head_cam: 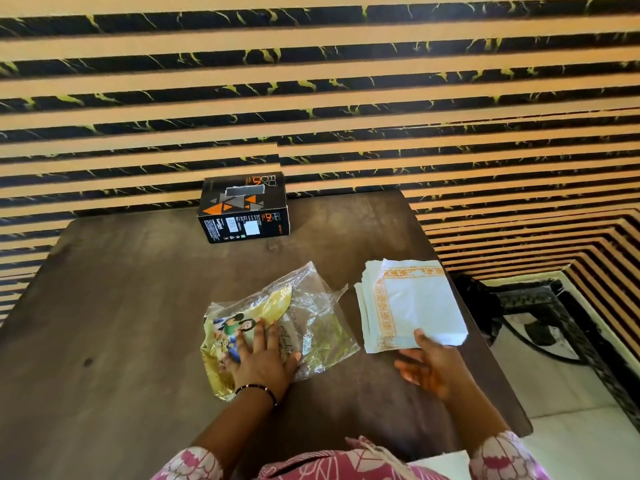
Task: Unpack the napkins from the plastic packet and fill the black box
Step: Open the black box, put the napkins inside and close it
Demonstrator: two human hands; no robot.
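In the head view, the left hand point(260, 362) is lying flat on the plastic packet point(277, 327), with its fingers point(242, 341) spread wide, pressing the packet down on the tabletop point(138, 306). The packet is looking crinkly and flat, so it is probably empty. The right hand point(427, 365) is pinching the near edge of the napkins point(412, 303), thumb on top and the other fingers under the pile. The napkins are white with an orange border, and they are sitting in a stack on the right side of the tabletop, just beside the packet.

The black box point(244, 211) is standing at the far edge, well apart from both hands. It has a slot on top, and its end flaps are looking closed.

To do this step well, the person should be holding the whole stack firmly so no napkin is slipping out, and keeping the edges lined up. The box likely needs opening before the stack is going in.

The tabletop is dark brown wood. Behind it a wall point(311, 81) with tan and black stripes is showing. On the right a pale floor point(568, 431) is showing.
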